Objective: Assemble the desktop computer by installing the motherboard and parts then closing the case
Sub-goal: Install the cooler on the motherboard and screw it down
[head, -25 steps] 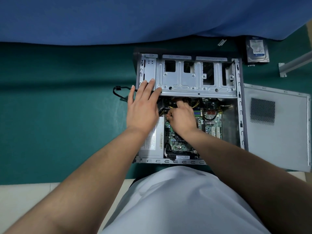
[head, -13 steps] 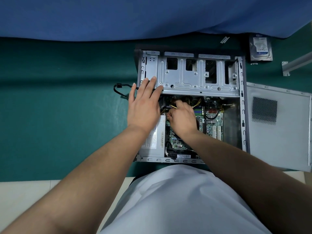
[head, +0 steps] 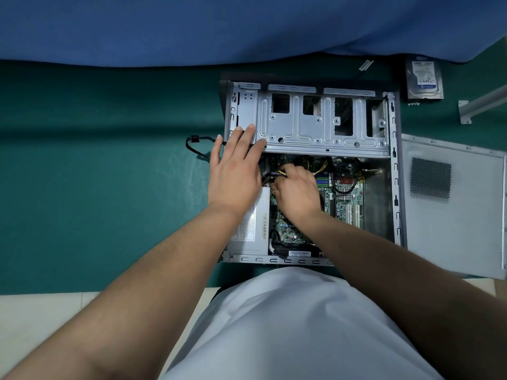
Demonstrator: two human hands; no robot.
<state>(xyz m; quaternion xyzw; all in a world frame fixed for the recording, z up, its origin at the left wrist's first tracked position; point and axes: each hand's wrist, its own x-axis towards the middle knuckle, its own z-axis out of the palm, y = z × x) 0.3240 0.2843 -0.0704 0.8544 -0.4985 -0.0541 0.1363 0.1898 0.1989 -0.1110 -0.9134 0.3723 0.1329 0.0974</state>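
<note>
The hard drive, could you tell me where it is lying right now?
In the head view the hard drive lies on the green mat at top right, beyond the case's far right corner.

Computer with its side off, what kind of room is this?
Probably a computer repair or training bench: an open desktop case lies on a green mat, with its side panel and a loose hard drive beside it.

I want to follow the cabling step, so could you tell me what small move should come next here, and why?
Probably press the cable bundle down toward the motherboard. The right hand is curled round the wires inside the open case, while the left hand lies flat on the drive cage, bracing it. Whether a plug is already seated is hidden by the fingers.
</note>
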